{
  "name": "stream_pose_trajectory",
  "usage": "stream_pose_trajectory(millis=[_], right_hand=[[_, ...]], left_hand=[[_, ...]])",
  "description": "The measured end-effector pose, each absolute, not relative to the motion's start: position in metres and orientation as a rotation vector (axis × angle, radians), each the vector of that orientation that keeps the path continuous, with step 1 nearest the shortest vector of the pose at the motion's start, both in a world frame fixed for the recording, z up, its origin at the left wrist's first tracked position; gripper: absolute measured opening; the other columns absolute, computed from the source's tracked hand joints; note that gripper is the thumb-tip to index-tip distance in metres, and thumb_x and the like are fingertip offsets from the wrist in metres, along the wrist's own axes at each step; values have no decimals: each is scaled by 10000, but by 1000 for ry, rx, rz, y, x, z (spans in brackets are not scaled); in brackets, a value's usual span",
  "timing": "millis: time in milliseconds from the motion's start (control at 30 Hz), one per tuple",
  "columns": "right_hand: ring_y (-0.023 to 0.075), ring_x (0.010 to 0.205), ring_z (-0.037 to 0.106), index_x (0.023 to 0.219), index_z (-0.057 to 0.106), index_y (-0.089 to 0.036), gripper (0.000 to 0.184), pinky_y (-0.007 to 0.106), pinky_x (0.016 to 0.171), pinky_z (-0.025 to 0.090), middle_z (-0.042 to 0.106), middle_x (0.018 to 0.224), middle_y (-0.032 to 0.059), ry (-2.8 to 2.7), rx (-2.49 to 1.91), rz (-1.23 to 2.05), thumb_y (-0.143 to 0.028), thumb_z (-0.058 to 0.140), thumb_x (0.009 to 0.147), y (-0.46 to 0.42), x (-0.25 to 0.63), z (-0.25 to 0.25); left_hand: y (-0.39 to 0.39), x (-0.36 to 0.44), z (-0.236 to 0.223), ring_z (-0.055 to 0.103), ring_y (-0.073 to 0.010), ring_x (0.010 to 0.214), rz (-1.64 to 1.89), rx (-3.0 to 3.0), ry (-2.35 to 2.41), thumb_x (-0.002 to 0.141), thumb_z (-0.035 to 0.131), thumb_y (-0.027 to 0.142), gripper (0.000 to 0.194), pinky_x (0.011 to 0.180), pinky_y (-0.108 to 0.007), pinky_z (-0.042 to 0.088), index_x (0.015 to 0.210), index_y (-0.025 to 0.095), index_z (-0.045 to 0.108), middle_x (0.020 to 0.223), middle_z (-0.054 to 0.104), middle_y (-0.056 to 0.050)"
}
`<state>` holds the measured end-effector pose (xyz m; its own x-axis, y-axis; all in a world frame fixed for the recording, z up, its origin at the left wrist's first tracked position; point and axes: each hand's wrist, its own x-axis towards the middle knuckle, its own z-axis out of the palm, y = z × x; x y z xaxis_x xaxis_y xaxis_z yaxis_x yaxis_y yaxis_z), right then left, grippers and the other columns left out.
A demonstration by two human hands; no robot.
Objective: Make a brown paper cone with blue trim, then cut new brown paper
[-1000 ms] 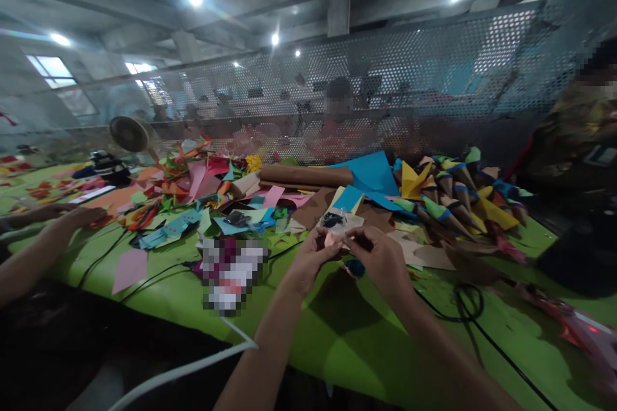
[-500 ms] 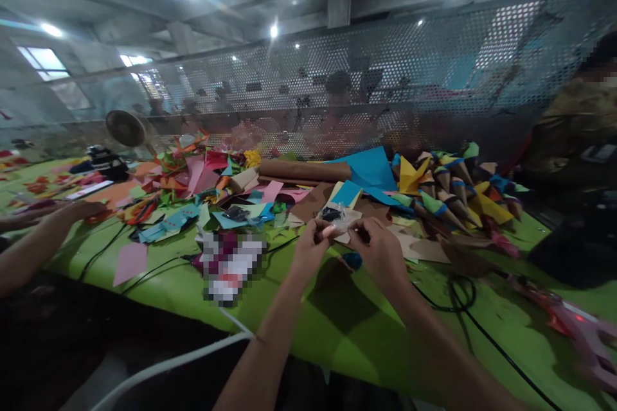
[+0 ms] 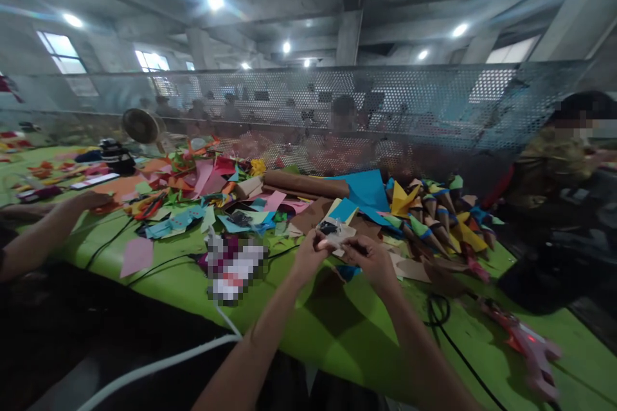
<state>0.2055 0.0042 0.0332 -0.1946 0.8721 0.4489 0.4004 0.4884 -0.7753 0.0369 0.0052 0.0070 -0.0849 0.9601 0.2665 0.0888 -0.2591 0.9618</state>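
Observation:
My left hand [image 3: 310, 253] and my right hand [image 3: 370, 258] are raised over the near side of the green table, close together, with thumbs and fingers pinched. Whatever is between the fingertips is too small and blurred to name. Just beyond them lies a clear plastic piece with something black in it [image 3: 330, 227]. Behind that is a blue paper piece [image 3: 345, 210] on cream paper. Below the fingers a dark blue scrap [image 3: 348, 271] shows on the table, partly covered by my right hand.
A pink glue gun [image 3: 534, 348] with a red light lies at right beside a black cable [image 3: 439, 319]. Paper cones [image 3: 430, 221] are heaped behind. A brown paper roll [image 3: 306, 183] lies mid-table. At left are a pink sheet [image 3: 137, 257] and another person's arm [image 3: 53, 228].
My head view has levelled and tipped up, shifting the scene. My hands have come slightly closer together, still pinched. The other person's hand at left stays over the orange paper.

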Motion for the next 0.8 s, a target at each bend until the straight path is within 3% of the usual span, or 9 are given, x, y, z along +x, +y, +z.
stream_pose_trajectory(millis=[133, 500, 700, 800], right_hand=[[230, 790, 656, 870, 733, -184, 242, 309, 693, 475, 730, 849, 62, -1770, -1081, 641, -364, 581, 813, 8, 210, 33], [199, 696, 607, 769, 709, -188, 172, 292, 639, 455, 677, 723, 20, -1685, -1093, 891, -333, 682, 681, 14, 211, 25], [162, 571, 587, 770, 611, -188, 352, 274, 548, 462, 641, 652, 0, -1487, -1083, 1195, -493, 731, 641, 20, 210, 16], [149, 561, 587, 775, 604, -187, 394, 266, 552, 468, 640, 653, -2, -1393, -1078, 1277, -487, 794, 604, 19, 210, 15]], left_hand=[[7, 35, 11, 444, -120, 671, 1379, 1482, 1190, 652, 669, 176, 187, 661, -240, 367, 726, 187, 498, 676, 491, 59], [16, 26, 26, 457, -142, 698, 1151, 1644, 1171, 647, 631, 157, 137, 652, -260, 334, 752, 188, 549, 696, 526, 45], [23, 28, 27, 467, -143, 701, 1110, 1611, 1084, 626, 657, 192, 164, 638, -255, 349, 762, 194, 564, 708, 533, 49], [25, 29, 25, 461, -131, 685, 1093, 1539, 1016, 602, 677, 190, 197, 633, -244, 356, 763, 192, 563, 700, 524, 52]])
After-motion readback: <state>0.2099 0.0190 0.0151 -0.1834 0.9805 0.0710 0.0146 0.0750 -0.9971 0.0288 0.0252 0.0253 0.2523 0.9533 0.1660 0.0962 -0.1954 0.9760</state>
